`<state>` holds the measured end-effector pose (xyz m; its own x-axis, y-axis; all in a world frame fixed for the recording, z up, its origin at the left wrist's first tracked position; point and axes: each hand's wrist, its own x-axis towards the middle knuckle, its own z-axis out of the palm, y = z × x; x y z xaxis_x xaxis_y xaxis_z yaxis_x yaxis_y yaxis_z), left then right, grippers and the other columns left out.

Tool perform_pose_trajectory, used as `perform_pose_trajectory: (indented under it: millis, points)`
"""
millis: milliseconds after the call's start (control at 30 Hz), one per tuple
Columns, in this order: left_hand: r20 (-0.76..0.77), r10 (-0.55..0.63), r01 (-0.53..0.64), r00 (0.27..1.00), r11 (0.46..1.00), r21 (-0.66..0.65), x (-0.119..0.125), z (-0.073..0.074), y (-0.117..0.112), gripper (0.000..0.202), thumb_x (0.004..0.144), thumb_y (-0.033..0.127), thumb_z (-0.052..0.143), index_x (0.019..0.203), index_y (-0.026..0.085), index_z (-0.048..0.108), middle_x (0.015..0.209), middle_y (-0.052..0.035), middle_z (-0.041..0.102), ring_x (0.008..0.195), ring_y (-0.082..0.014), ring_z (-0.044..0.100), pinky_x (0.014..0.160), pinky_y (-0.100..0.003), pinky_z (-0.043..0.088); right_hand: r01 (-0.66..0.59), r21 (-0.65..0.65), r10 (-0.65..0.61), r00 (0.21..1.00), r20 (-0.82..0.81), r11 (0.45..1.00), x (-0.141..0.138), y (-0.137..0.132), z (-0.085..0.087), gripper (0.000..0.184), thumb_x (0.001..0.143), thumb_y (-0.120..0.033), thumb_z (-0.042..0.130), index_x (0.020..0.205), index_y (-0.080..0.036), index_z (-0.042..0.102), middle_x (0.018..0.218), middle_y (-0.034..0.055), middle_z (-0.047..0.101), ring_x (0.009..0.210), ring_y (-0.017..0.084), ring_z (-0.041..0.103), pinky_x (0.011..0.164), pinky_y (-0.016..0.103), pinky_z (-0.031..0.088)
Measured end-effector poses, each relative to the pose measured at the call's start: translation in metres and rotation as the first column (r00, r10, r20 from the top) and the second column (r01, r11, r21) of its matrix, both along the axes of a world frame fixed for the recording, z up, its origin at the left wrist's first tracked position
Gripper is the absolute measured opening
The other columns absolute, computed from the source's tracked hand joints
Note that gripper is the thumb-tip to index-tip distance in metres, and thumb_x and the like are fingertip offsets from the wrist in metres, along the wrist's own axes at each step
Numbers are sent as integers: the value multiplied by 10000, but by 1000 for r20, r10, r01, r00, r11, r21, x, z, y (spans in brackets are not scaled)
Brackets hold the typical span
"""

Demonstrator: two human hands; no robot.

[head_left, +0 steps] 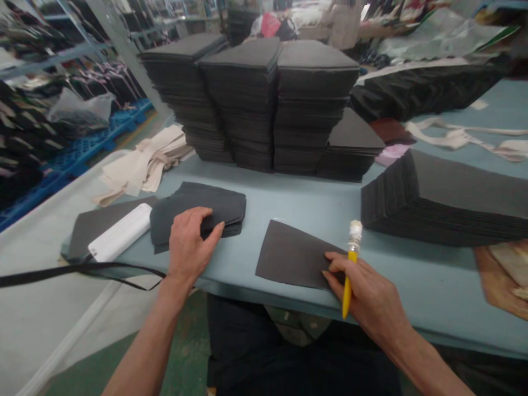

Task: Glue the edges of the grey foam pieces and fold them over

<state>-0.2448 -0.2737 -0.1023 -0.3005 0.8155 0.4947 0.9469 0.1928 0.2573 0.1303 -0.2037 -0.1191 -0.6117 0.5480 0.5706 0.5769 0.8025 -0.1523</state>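
My left hand (190, 245) grips the near edge of a small pile of dark grey foam or fabric pieces (198, 212) on the pale blue table (256, 192). My right hand (363, 286) is shut around a yellow pen (348, 280), its upper end wrapped in clear tape. The fingers of that hand rest on the near corner of a single flat dark piece (292, 256). To the left, a white plastic bar (119, 232) lies across another dark piece (99, 228).
Tall stacks of dark pieces (247, 104) rise at the table's back, and a wide stack (437, 198) stands to my right. A black strap (82, 268) hangs over the table's left edge. Beige fabric strips (144, 165) lie back left, beyond which stand blue pallets (94, 132).
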Motion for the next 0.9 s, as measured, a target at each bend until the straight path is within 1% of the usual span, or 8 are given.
perform_pose_trajectory:
  millis: [167,233,333,500,633,733,833,900]
  points:
    - [-37,30,-34,999,992,-121,5,2,13,418,959,479,698,1271,202,718,1390,-159,729,1272,-412,643,1082,-553,499,2,-51,-2,1000,7,999,1,0,1,153,1134,-299,547,986,-262,540,1090,66,854,878,213,848,741,317,658]
    - [-40,39,-45,998,986,-160,4,5,14,417,963,484,688,1266,200,721,1381,-160,727,1274,-410,640,1082,-552,499,5,-66,-4,1000,9,998,2,0,1,143,1129,-296,557,992,-262,541,1098,68,854,890,217,849,748,320,661]
    - [4,42,-40,999,980,-194,0,10,14,422,961,492,677,1268,206,725,1346,-149,732,1262,-406,645,1083,-555,502,15,-64,-15,1000,11,998,2,0,1,133,1120,-291,573,995,-263,536,1091,69,857,895,230,852,737,326,662]
    - [52,34,-23,998,978,-207,-4,12,17,443,984,541,605,1240,208,744,1315,-147,734,1265,-408,648,1089,-564,507,11,-70,-10,1000,12,997,1,1,2,121,1109,-283,588,1003,-262,534,1081,69,858,891,238,853,729,333,667]
    - [76,-8,25,997,974,-223,-12,14,19,526,970,632,605,1240,205,751,1293,-152,738,1273,-412,652,1107,-573,504,-2,-79,3,1000,4,997,2,2,0,112,1099,-277,602,1010,-258,536,1088,74,856,902,250,854,743,351,679]
    - [109,-87,111,990,965,-239,-24,18,23,581,937,692,634,1223,201,760,1271,-155,749,1251,-398,666,1114,-560,506,-6,-82,7,1000,2,997,4,3,-1,104,1091,-275,612,1018,-258,539,1098,78,855,909,267,855,724,361,679]
    - [141,-147,179,979,952,-249,-33,22,27,580,911,724,658,1181,222,764,1233,-139,764,1212,-388,684,1096,-554,515,-8,-90,9,1000,9,996,5,3,-1,95,1082,-266,625,1031,-258,545,1097,74,855,910,269,854,735,368,681]
    - [160,-157,195,974,946,-258,-37,25,30,568,893,737,670,1156,243,765,1218,-124,766,1199,-386,689,1086,-554,520,-7,-93,7,1000,8,996,5,3,-1,96,1075,-257,636,1037,-257,548,1095,70,855,911,269,853,742,369,680]
